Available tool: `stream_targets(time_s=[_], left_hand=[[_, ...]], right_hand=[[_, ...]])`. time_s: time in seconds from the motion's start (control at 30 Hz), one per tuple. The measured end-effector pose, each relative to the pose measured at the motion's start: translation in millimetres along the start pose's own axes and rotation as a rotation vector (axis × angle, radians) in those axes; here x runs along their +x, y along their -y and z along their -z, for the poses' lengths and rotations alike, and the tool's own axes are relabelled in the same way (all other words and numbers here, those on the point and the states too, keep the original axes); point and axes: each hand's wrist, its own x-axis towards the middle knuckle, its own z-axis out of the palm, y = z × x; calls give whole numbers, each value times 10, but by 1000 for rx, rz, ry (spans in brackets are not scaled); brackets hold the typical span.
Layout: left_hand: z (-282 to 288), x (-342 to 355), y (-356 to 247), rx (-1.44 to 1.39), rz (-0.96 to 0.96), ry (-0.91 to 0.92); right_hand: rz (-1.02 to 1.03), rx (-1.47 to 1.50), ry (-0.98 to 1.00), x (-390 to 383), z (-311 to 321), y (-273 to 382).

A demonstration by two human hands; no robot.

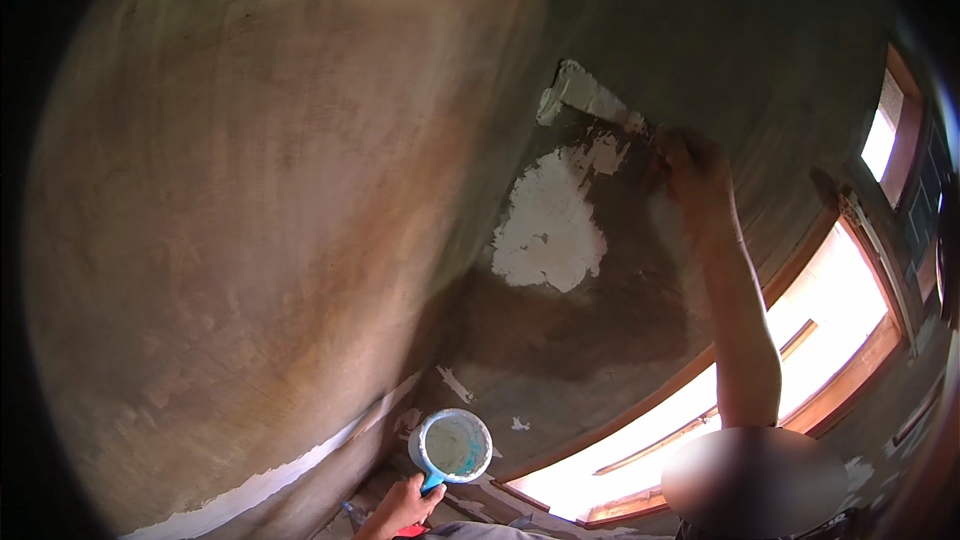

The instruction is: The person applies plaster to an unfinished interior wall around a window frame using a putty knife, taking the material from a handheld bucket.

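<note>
Low in the view, my left hand (402, 506) is closed around the handle of a light-blue pot (421, 437). White filler coats its rim and inside walls, with blue showing through. Higher up, my raised right hand (690, 168) is closed on a putty knife (595, 98); its handle is mostly hidden in my fingers. The broad blade, smeared with white, lies at the wall surface near the corner. Just below the blade is a ragged white filler patch (550, 225) on the dark grey-brown wall (780, 60).
A brown plastered wall (260, 140) fills the left side. A white strip (260, 480) runs along its lower part. Bright window openings with a wooden frame (850, 380) lie at the right, below my right arm. A blurred area hides the upper part of that arm.
</note>
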Motion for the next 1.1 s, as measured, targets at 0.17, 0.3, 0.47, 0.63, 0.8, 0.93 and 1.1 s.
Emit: stream_targets(time_s=[0.17, 0.3, 0.47, 0.63, 0.8, 0.93, 1.1], left_hand=[[-28, 8, 38, 1, 25, 7], [-50, 20, 14, -1, 4, 14], [-67, 32, 88, 53, -67, -75], [-51, 19, -15, -14, -46, -49], [-38, -13, -21, -55, 40, -3], [-75, -2, 22, 117, -87, -106], [-39, -29, -12, -20, -77, -73]], right_hand=[[-12, -24, -70, 203, 218, 320], [-35, 54, -73, 203, 315, 449], [-18, 117, -132, 67, 117, 274], [155, 106, -204, 27, -207, -57], [237, -82, -211, -126, -325, 54], [177, -285, -192, -304, -355, 9], [233, -125, -201, -550, -411, -199]])
